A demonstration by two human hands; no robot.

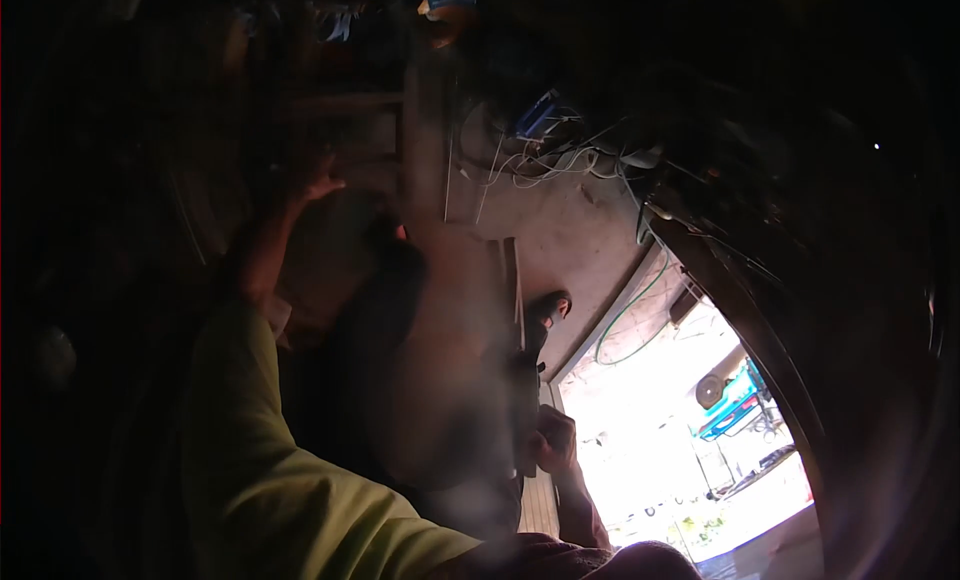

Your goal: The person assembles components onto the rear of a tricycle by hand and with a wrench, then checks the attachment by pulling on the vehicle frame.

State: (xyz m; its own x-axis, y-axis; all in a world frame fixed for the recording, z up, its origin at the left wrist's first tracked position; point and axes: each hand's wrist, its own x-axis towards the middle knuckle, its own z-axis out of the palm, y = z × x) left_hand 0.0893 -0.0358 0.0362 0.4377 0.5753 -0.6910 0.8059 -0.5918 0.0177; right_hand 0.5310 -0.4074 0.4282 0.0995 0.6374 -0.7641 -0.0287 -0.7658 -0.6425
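Note:
My left hand point(322, 180) reaches forward at the left, below a yellow-green sleeve. Its fingers look apart, with nothing visible in them; deep shadow hides what lies just beyond. My right hand point(555, 442) is closed at the lower middle, against the side of a long, narrow dark piece point(528, 400). The piece stands lengthwise in front of me, and the dim light hides its kind. Thin pale strips point(514, 290) show above it. A blurred, hazy patch covers the middle of the view.
Tangled pale wires point(565, 165) lie on the floor point(580, 240), near a small blue object point(537, 114). A foot point(553, 305) rests farther down. A bright doorway opens at the right, with a green cord point(633, 333) near its threshold and a blue-framed object point(732, 405) outside.

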